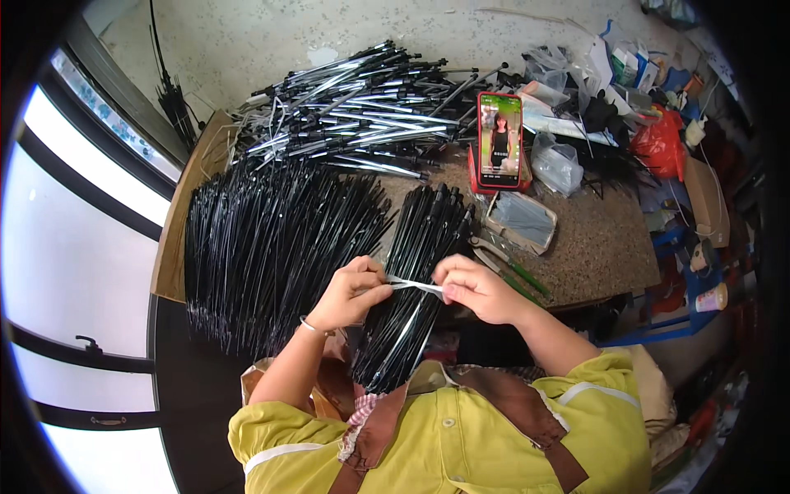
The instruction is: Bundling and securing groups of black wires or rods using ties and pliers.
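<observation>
A bundle of thin black rods (pixel 428 222) lies over the table's near edge, its lower end close to my body. Across the middle of this bundle runs a white strip (pixel 415 285), its two sides crossing on top. My left hand (pixel 354 292) pinches one end of the strip, with a bracelet on that wrist. The other end is gripped between thumb and fingers of my right hand (pixel 481 288). Both hands rest close to the bundle's sides. Left of it spreads a broad heap of similar black rods (pixel 271 239). Whether the strip passes fully underneath is hidden.
Silver-and-black rods (pixel 354 123) are piled at the back. A phone (pixel 499 148) stands upright beside a tray of thin grey pieces (pixel 522 221). Green-handled pliers (pixel 518 273) lie by my right hand. Plastic bags (pixel 557 165) clutter the right; a wooden board (pixel 183 218) edges the left.
</observation>
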The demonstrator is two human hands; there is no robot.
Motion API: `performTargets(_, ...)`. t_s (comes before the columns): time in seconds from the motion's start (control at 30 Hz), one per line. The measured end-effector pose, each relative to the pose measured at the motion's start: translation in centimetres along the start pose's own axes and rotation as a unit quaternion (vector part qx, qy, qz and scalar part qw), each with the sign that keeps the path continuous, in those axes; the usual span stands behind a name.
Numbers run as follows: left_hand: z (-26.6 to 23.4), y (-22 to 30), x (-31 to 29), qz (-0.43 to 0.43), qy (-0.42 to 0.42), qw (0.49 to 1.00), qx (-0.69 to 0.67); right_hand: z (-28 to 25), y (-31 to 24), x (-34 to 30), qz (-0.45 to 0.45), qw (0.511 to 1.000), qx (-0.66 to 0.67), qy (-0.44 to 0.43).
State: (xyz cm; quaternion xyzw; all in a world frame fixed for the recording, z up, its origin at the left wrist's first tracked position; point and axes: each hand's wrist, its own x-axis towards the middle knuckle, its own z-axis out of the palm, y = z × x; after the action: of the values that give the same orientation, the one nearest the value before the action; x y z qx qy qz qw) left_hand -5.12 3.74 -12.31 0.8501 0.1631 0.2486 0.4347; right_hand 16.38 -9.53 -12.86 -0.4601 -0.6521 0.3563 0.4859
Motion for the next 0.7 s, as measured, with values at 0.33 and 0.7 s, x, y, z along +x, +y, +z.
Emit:
performTargets(0.33, 2.1, 1.7, 1.1, 0.131, -0.084, 0.979, -0.129, 1.5, -1.0, 6.7, 0.3, 0.831, 0.464, 0.062)
performTargets(0.7, -0.4, -1.7, -1.1, 0.154, -0.005, 0.979, -0.132, -1.4, -0.7, 3.7, 0.268, 0.9, 0.345, -0.008)
